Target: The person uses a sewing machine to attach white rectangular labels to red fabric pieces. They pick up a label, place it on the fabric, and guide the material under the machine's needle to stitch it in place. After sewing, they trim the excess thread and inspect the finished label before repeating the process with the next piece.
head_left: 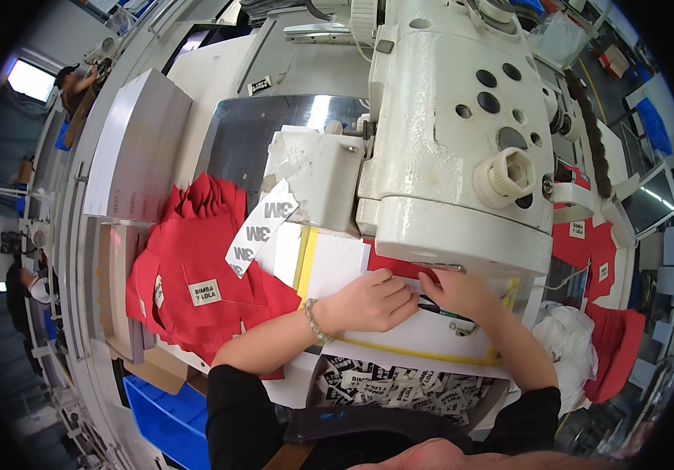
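A red fabric piece (pixel 399 264) lies under the head of a white sewing machine (pixel 454 227), on a pale work surface edged with yellow tape. My left hand (pixel 380 301) rests just in front of the fabric with its fingers curled closed; what is in them, if anything, is hidden. A beaded bracelet (pixel 316 319) circles that wrist. My right hand (pixel 462 294) reaches beneath the machine head, its thumb side at the fabric's edge and its other fingers mostly hidden. Between and below the hands lie a slim dark tool (pixel 433 309) and a small chain-like item (pixel 460 329).
Red fabric pieces (pixel 188 258) are heaped at left, with a printed white strip (pixel 261 227) on top. An open box of small printed labels (pixel 399 385) sits nearest me. A white carton (pixel 137 145) stands far left; more red pieces (pixel 615 345) and clear plastic (pixel 568 345) lie right.
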Motion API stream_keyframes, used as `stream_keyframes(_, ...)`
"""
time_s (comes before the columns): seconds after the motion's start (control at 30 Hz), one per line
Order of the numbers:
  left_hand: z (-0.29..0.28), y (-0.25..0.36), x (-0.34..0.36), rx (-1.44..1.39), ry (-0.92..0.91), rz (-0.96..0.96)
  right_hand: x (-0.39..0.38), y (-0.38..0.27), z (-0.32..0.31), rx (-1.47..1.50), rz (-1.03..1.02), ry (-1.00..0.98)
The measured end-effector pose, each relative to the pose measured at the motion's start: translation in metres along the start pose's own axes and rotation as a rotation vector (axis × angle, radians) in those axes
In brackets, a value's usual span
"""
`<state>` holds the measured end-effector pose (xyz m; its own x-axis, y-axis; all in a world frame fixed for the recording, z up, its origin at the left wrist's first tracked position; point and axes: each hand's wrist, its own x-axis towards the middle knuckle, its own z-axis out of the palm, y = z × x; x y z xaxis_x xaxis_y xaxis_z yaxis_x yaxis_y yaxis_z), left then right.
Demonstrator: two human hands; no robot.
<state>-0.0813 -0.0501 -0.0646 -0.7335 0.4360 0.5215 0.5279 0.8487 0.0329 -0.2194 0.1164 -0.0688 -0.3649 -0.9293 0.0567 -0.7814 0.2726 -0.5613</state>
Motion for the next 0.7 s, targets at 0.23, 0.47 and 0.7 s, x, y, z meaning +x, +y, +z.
stream_keyframes(0.23,0.001,-0.002,0.001,-0.006,0.027,0.011,0.0,0.001,-0.003,-0.053,-0.014,-0.023)
stream_keyframes(0.47,0.001,-0.003,-0.002,-0.029,0.047,-0.05,-0.007,0.006,-0.01,-0.185,-0.14,0.065)
stream_keyframes(0.7,0.004,-0.006,0.0,0.01,0.081,-0.131,-0.013,0.015,-0.021,-0.318,-0.407,0.339)
